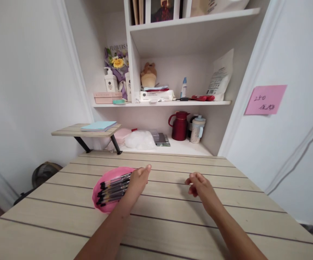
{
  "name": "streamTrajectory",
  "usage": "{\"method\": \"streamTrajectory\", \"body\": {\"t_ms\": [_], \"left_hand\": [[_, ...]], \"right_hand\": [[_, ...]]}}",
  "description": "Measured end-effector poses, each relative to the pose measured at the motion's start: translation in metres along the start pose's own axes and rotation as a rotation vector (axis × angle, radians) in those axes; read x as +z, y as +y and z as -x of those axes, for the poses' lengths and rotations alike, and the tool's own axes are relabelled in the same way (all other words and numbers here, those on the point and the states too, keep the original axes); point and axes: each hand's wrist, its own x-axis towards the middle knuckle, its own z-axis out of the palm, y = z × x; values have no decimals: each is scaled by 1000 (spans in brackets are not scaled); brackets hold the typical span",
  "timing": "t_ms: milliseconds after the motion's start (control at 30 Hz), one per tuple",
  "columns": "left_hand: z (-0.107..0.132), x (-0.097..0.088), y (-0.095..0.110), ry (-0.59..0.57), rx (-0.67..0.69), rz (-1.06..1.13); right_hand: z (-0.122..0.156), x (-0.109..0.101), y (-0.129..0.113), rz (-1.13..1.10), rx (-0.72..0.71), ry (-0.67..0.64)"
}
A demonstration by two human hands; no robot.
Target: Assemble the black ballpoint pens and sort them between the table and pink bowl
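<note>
A pink plate (104,180) lies on the wooden table (172,216), left of middle, with several dark pens (113,189) lying across it. My left hand (138,180) rests over the plate's right edge, fingers stretched forward and touching the pens' ends; I cannot see it gripping any. My right hand (200,185) hovers over the bare table to the right, fingers loosely curled and apart, holding nothing.
Behind the table a white shelf unit holds a red jug (180,125), a pale mug (198,129), bottles and boxes. A small raised wooden stand (86,130) with a blue notebook (99,125) stands at the back left. A pink note (265,99) sticks on the right wall.
</note>
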Motion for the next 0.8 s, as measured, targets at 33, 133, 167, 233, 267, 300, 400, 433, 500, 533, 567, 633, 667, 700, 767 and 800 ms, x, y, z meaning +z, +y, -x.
{"method": "streamTrajectory", "body": {"t_ms": [33, 133, 167, 233, 267, 300, 400, 433, 500, 533, 567, 633, 667, 700, 767, 800], "left_hand": [[-1, -2, 2, 1, 37, -65], [-6, -17, 5, 20, 87, -197], [-8, -26, 5, 31, 86, -218], [-12, -48, 3, 41, 81, -286], [-14, -60, 1, 39, 72, -326], [-14, -73, -3, 35, 58, -367], [-12, -104, -15, 4, -11, -495], [-9, -112, -19, -20, -34, -532], [-3, -121, -24, -94, -65, -586], [0, -123, -25, -140, -73, -605], [3, -124, -26, -186, -76, -620], [10, -124, -25, -270, -73, -637], [13, -123, -24, -313, -62, -652], [16, -121, -23, -356, -43, -677], [21, -117, -23, -414, -1, -766], [23, -115, -24, -424, 14, -817]], "right_hand": [[-1, 3, 6, 40, 16, -37], [-3, 10, 25, 232, -57, -120], [-3, 10, 30, 320, -104, -143], [-3, 9, 38, 487, -179, -181], [-3, 8, 40, 549, -199, -193], [-4, 7, 42, 595, -209, -203], [-5, 6, 44, 674, -218, -226], [-6, 5, 45, 691, -219, -230], [-6, 5, 46, 717, -221, -235], [-6, 5, 47, 727, -223, -235], [-6, 6, 47, 737, -225, -236], [-6, 6, 48, 760, -231, -238], [-6, 6, 48, 773, -233, -242], [-6, 5, 48, 786, -235, -245], [-7, 5, 48, 806, -235, -251], [-7, 5, 48, 813, -234, -253]]}}
